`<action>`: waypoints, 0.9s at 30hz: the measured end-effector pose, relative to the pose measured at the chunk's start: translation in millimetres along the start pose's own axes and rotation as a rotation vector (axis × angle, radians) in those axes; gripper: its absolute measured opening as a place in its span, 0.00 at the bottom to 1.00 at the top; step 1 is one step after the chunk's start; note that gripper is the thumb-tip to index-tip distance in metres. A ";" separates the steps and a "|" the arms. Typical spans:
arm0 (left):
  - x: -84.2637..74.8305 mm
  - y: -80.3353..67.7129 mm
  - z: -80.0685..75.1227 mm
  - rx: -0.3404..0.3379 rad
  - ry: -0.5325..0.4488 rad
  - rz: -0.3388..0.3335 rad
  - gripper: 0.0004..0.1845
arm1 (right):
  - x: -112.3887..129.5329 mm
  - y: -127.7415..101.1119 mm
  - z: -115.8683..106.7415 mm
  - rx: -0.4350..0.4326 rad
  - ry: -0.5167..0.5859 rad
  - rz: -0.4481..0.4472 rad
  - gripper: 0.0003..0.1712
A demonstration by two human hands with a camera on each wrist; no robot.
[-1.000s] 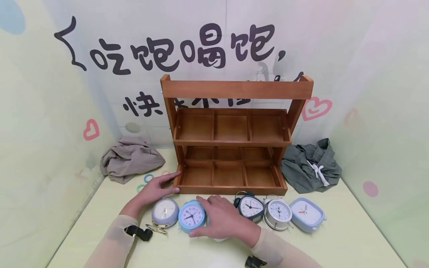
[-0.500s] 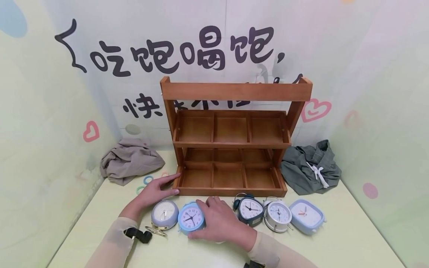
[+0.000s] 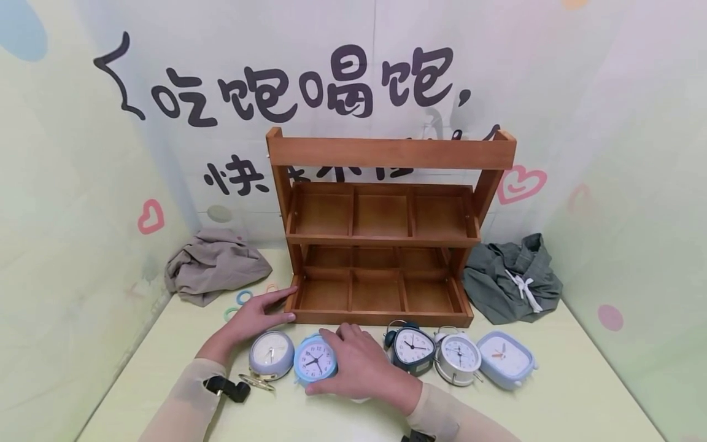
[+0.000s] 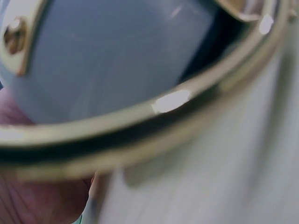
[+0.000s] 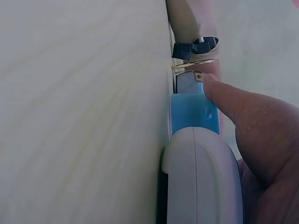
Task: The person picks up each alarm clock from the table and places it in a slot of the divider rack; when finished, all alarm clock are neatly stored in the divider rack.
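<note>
Both hands busy: right hand [image 3: 361,362] grips blue clock [image 3: 315,360]; left hand [image 3: 255,315] lies flat against rack [image 3: 386,153] corner.

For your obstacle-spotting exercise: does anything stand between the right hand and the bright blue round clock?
Nothing visible does. The right hand already rests on the bright blue round clock, thumb and fingers around its edge.

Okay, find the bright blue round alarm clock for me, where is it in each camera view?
Head: blue clock low centre, under the right hand.
Left wrist: not in it; only the grey clock, close and blurred.
Right wrist: blue edge at centre.
Shared landmark: the grey clock beside it.
</note>
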State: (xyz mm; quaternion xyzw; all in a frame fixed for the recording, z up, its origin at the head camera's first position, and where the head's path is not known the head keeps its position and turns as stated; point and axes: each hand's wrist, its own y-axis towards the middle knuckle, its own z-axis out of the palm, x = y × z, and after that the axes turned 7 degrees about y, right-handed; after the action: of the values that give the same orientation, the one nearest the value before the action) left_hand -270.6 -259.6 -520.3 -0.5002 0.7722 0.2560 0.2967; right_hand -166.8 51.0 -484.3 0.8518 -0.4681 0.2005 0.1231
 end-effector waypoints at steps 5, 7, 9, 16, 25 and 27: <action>-1.8 -0.9 -0.4 0.000 -0.004 0.003 0.37 | 1.4 0.9 1.4 -0.007 -0.008 0.006 0.64; -2.1 -0.7 -0.4 -0.002 -0.003 0.003 0.37 | 1.6 1.3 1.4 -0.012 -0.004 0.006 0.62; -2.5 -0.4 -0.2 0.000 -0.005 -0.001 0.37 | 1.3 1.9 1.3 -0.013 0.007 0.005 0.60; -2.1 -0.9 0.3 0.000 -0.004 -0.006 0.37 | -0.5 2.7 0.5 -0.021 0.052 -0.025 0.56; -0.1 -1.8 0.2 -0.013 0.037 0.025 0.36 | -1.4 1.1 -2.3 -0.103 0.036 -0.145 0.57; -0.1 -1.4 -0.2 -0.007 0.019 0.020 0.37 | -2.0 1.0 -3.8 -0.119 0.034 -0.161 0.58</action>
State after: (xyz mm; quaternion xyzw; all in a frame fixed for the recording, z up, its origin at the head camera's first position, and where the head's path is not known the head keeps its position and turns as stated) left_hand -269.4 -260.2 -520.3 -0.4958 0.7789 0.2570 0.2852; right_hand -169.5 53.4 -481.8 0.8742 -0.4071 0.1764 0.1971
